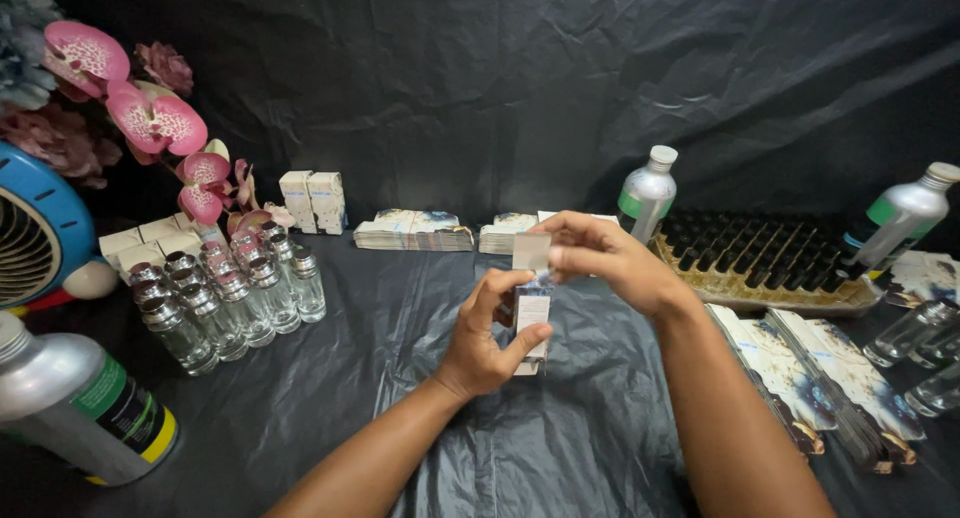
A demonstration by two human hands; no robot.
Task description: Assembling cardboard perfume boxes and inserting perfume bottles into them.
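Note:
My left hand (487, 336) grips a small upright carton (531, 313), white with a dark printed panel, at the middle of the table. My right hand (608, 258) pinches the carton's raised top flap (531, 249) from the right. Both hands hover just above the black plastic sheet (400, 418). Whether anything is inside the carton is hidden.
Several clear glass bottles with silver caps (225, 296) stand at left beside small white boxes (150, 240). Flat carton stacks (412, 230) lie at the back and at right (820, 373). A tray of black caps (770, 263), aluminium bottles (646, 192) (70, 403) (900, 218), a blue fan (40, 228) and pink flowers (150, 118) surround them.

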